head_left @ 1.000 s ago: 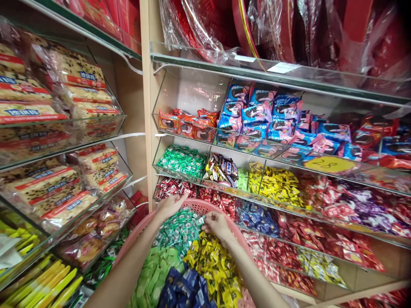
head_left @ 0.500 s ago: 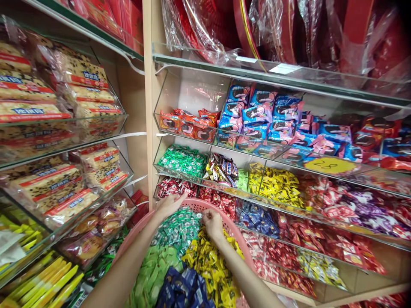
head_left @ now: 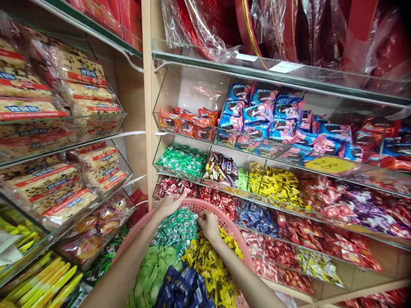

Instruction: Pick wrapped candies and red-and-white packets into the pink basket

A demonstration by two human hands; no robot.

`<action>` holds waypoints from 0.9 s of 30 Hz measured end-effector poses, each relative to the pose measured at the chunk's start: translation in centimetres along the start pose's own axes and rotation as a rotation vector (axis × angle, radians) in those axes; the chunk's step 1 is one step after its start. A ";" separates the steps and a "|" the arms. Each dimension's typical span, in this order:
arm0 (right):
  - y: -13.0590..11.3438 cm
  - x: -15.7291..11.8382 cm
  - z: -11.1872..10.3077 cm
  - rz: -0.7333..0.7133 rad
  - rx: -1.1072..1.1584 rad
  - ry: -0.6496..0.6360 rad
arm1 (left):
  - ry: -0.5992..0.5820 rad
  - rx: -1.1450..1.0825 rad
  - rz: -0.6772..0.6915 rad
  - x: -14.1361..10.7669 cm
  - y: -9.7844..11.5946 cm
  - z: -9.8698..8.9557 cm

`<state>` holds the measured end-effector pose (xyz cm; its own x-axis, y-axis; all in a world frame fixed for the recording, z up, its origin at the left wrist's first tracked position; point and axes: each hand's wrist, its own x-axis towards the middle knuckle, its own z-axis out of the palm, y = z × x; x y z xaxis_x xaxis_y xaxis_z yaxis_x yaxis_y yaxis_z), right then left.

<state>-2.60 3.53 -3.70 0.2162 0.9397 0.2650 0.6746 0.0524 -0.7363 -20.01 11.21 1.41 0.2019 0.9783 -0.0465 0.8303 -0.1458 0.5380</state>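
A pink perforated plastic basket (head_left: 245, 244) in front of me holds wrapped candies sorted by colour. Green-and-white candies (head_left: 176, 231) lie at its far side, light green ones (head_left: 157, 267) at the near left, dark blue ones (head_left: 183, 288) nearest me and yellow ones (head_left: 208, 265) on the right. My left hand (head_left: 170, 205) is at the basket's far left rim, its fingers stretched out. Over the border of the green-and-white and yellow candies is my right hand (head_left: 208, 223), fingers curled together; whatever they may hold is hidden.
Glass shelf bins behind the basket hold green candies (head_left: 181, 160), yellow candies (head_left: 279, 186) and blue cookie packs (head_left: 263, 113). A yellow price tag (head_left: 334, 164) marked 28 is on one shelf. On the left, glass shelves carry packaged pastries (head_left: 54, 184). A wooden post (head_left: 148, 107) divides the shelving.
My right hand has shifted slightly left over the green-and-white candies, still curled. The left hand stays at the rim, almost unmoved.
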 end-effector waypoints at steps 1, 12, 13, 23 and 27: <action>0.0 0.0 0.0 0.005 -0.040 -0.018 | 0.001 0.004 -0.002 0.0 0.0 0.0; -1.9 0.0 -0.5 0.014 -0.496 -0.182 | 0.009 0.002 0.006 0.2 -0.1 0.0; -2.1 0.0 -0.5 0.012 -0.525 -0.190 | 0.011 -0.002 0.007 0.2 -0.1 0.0; -4.0 -0.3 -0.2 -0.031 -0.689 -0.238 | 0.030 -0.056 0.003 -0.2 -0.5 0.0; -3.9 -0.2 -0.5 -0.032 -0.703 -0.228 | 0.051 -0.086 -0.011 -0.2 -0.7 0.0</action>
<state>-4.92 2.95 -0.56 0.0886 0.9922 0.0872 0.9875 -0.0761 -0.1379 -20.67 11.11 1.04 0.1646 0.9863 -0.0116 0.7844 -0.1237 0.6078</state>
